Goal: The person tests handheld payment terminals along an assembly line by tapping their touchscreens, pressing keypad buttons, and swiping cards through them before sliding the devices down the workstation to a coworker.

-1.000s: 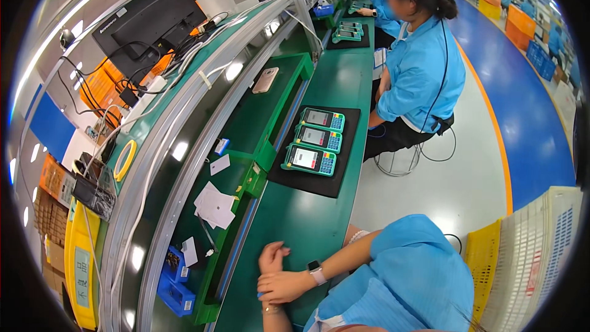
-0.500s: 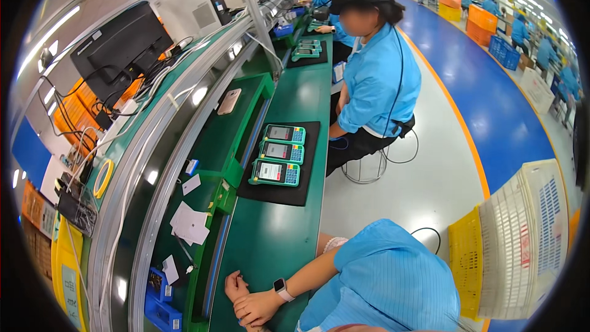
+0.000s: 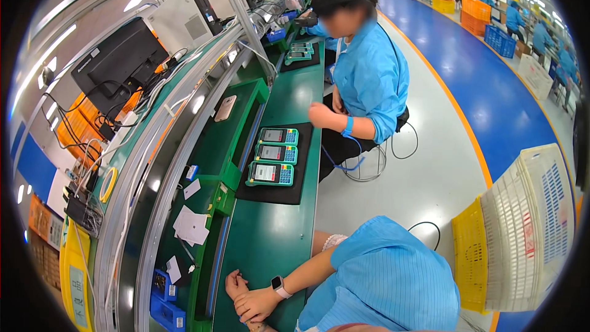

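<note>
My left hand rests on the green bench top near its front left, fingers loosely curled, with nothing seen in them. Across the left wrist lies my right hand, its fingers wrapped over it. A smartwatch with a pale band is on my right wrist. Farther along the bench, out of reach of both hands, three green-cased payment terminals lie in a row on a black mat. Their screens are lit, and coloured keys sit beside the screens.
A co-worker in blue sits at the bench beyond the mat, one forearm raised. Green trays hold a phone and white papers. Blue bins stand at lower left. Stacked yellow and white crates stand at right.
The co-worker has raised a forearm, with a blue wrist strap showing, over the bench edge. The view has shifted slightly. My hands keep the same pose.
</note>
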### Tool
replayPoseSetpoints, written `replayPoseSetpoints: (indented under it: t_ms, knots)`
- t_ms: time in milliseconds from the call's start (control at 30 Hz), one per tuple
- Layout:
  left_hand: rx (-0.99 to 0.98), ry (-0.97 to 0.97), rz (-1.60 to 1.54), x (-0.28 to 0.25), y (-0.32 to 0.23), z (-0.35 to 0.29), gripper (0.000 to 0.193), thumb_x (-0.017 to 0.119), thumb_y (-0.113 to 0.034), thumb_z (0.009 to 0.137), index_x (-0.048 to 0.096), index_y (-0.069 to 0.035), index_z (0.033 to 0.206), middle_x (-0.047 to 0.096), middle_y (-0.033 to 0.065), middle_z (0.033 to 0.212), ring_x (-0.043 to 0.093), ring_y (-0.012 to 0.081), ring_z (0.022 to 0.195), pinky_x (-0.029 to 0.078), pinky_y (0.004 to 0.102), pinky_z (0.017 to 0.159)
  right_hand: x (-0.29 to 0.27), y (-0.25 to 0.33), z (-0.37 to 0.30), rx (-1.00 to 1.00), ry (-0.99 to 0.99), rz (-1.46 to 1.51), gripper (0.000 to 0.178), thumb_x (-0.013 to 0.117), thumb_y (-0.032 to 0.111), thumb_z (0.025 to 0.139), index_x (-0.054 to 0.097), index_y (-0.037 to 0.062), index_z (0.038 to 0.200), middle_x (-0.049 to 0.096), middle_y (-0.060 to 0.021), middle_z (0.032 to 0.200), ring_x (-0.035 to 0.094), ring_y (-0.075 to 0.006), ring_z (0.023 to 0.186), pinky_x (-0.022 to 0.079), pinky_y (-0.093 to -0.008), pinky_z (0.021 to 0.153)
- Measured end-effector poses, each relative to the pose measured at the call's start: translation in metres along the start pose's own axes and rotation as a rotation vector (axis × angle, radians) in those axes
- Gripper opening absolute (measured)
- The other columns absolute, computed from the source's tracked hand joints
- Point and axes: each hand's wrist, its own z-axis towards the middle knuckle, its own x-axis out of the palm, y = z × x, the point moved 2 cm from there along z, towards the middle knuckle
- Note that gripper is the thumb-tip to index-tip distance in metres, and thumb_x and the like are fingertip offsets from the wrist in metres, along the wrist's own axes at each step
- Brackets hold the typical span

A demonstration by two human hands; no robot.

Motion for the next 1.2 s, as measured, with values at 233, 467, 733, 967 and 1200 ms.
replayPoseSetpoints:
  t_ms: [233,467,733,967,1200]
  knots:
    - [-0.005,0.008,0.024,-0.001,-0.001,0.000,0.021,0.051,0.009,0.093,0.064,0.004,0.109,0.061,0.0092,0.100,0.058,0.0103,0.067,0.049,0.0222,0.059,0.005,-0.002,-0.003,0.031,0.059,-0.022,0.025,0.071,0.020,0.078,0.065,0.0075,0.099,0.061,-0.0098,0.097,0.056,-0.0343,0.102,0.044,-0.0480,0.094]
    - [0.008,0.007,0.013,-0.001,0.003,0.000,0.022,0.051,0.010,0.092,0.064,0.004,0.108,0.060,0.0082,0.099,0.059,0.0108,0.069,0.050,0.0224,0.060,0.006,-0.003,-0.004,0.027,0.065,-0.015,0.025,0.071,0.020,0.079,0.065,0.0077,0.100,0.060,-0.0101,0.098,0.056,-0.0341,0.101,0.043,-0.0484,0.095]
    - [0.007,0.019,0.012,-0.001,-0.002,-0.002,0.022,0.051,0.010,0.092,0.065,0.004,0.107,0.059,0.0076,0.098,0.059,0.0107,0.069,0.049,0.0228,0.062,0.006,-0.003,-0.002,-0.029,0.046,-0.018,0.025,0.069,0.016,0.080,0.064,0.0074,0.102,0.058,-0.0107,0.095,0.057,-0.0336,0.095,0.044,-0.0482,0.094]
    - [-0.003,-0.001,0.027,0.000,-0.010,-0.006,0.022,0.050,0.010,0.092,0.064,0.004,0.108,0.058,0.0081,0.098,0.058,0.0104,0.066,0.048,0.0225,0.057,0.005,-0.004,0.000,-0.051,0.040,-0.010,0.024,0.068,0.014,0.080,0.062,0.0071,0.102,0.056,-0.0110,0.092,0.057,-0.0335,0.092,0.044,-0.0483,0.092]
    - [0.006,0.003,0.010,-0.001,-0.008,-0.008,0.022,0.050,0.009,0.092,0.065,0.003,0.108,0.058,0.0082,0.098,0.058,0.0104,0.065,0.046,0.0224,0.054,0.003,-0.003,0.001,-0.032,0.020,0.014,0.022,0.067,0.013,0.079,0.062,0.0059,0.100,0.056,-0.0117,0.093,0.056,-0.0342,0.093,0.045,-0.0481,0.091]
